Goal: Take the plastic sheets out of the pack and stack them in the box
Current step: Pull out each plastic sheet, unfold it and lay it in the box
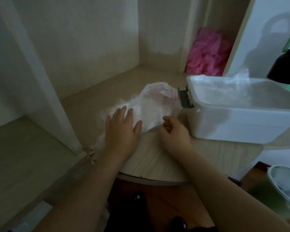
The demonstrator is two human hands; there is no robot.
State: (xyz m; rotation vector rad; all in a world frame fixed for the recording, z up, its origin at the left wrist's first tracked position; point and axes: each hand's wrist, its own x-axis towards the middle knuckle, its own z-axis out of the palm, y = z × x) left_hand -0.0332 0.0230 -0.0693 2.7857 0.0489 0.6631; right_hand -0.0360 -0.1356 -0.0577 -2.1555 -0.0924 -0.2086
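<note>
A home: pale built-in cupboard shelf (157, 158), wooden floor (166, 198) and a lined waste bin (285, 186).

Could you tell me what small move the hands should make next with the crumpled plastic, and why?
Probably the right hand should pinch the near edge of the crumpled white plastic pack and draw a sheet toward the translucent white plastic box. The left hand lies flat on the pack, pinning it; the right hand curls at its edge, and the box stands open alongside.

The pale wood shelf (157, 158) bears a crumpled plastic pack (151, 108) (blurred, perhaps pink-printed) just beside a clear box (233, 126).
</note>
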